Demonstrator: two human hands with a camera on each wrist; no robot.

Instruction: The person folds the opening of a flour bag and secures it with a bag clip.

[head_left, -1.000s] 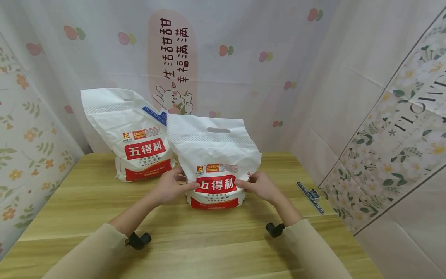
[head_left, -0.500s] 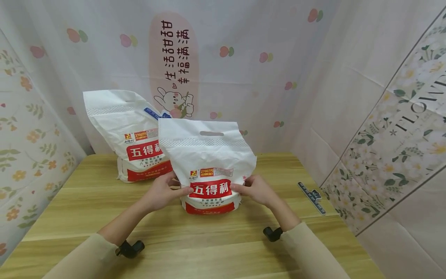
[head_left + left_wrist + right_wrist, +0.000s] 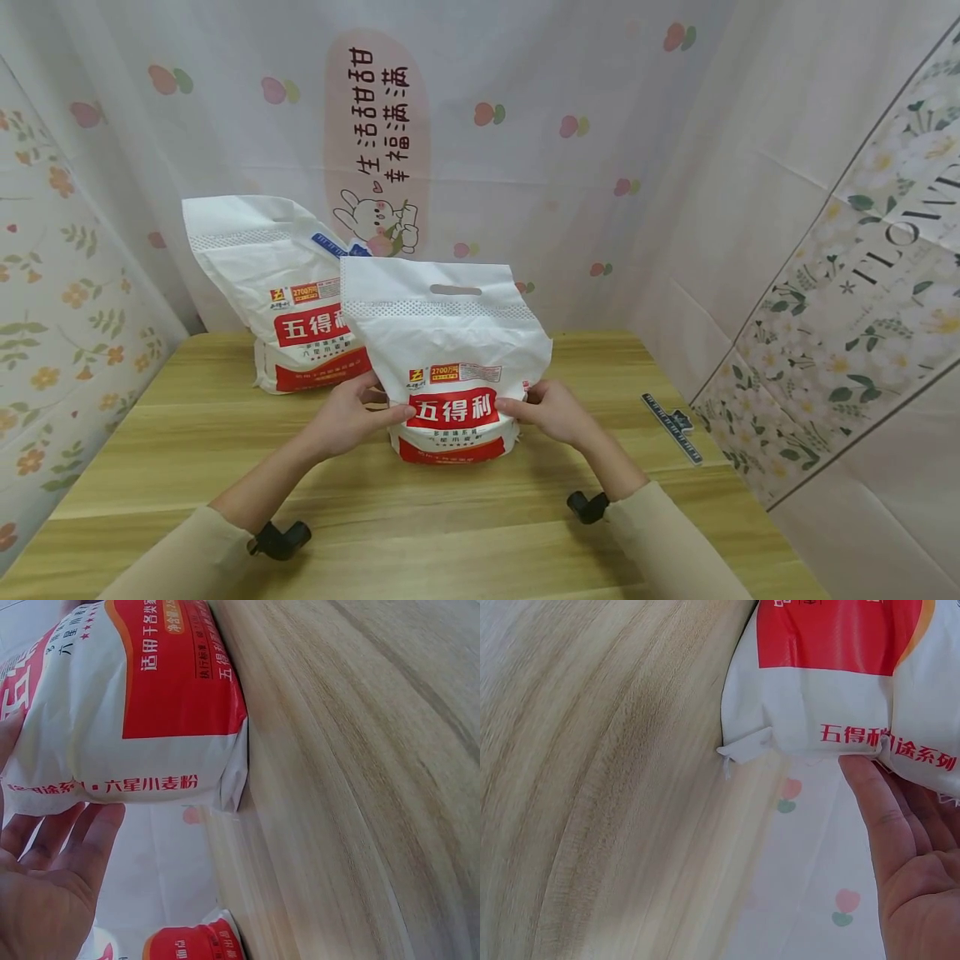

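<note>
A white and red flour bag (image 3: 457, 342) stands upright on the table, its top flap with a handle slot leaning back. My left hand (image 3: 351, 418) grips its left side, thumb on the red label and fingers behind the side. On the opposite side, my right hand (image 3: 551, 410) holds it the same way. The left wrist view has the left hand's fingers (image 3: 82, 840) against the bag's side seam (image 3: 105, 787). In the right wrist view, fingertips (image 3: 862, 772) touch the bag's other side (image 3: 817, 705). The bag's back is hidden.
A second, similar flour bag (image 3: 255, 283) stands behind on the left, partly covered by the front one. Near it shows a blue strip (image 3: 336, 244). A dark blue ruler-like strip (image 3: 672, 428) lies at the table's (image 3: 480, 525) right edge. Printed curtains (image 3: 525, 183) enclose three sides.
Both hands have shifted the front bag slightly left and nearer, so it covers more of the rear bag. During the last half second the bag stays almost still.
</note>
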